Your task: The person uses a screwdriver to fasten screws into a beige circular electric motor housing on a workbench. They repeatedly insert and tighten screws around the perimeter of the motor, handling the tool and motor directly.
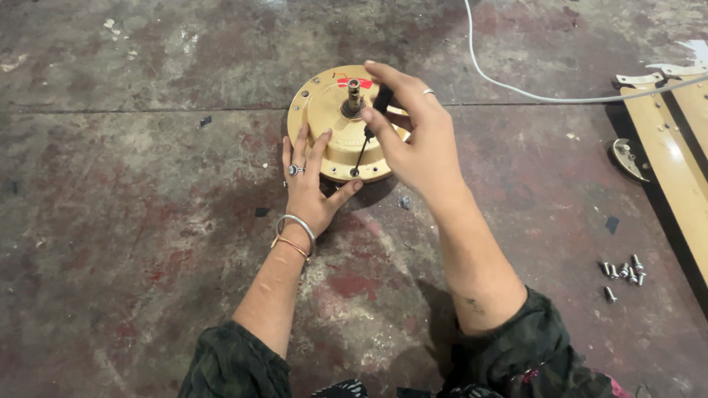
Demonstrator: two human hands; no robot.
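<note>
A round gold fan motor housing (324,110) with a central shaft (354,93) lies flat on the stained concrete floor. My left hand (310,188) rests against its near rim, fingers spread on the side, with a ring and bangles at the wrist. My right hand (417,136) hovers above the housing and grips a black-handled screwdriver (366,133), its thin blade pointing down onto the near edge of the housing top.
Several loose silver screws (623,271) lie on the floor at the right. Gold fan blades (675,155) and a small metal bracket (627,158) sit at the right edge. A white cable (509,85) crosses the floor behind.
</note>
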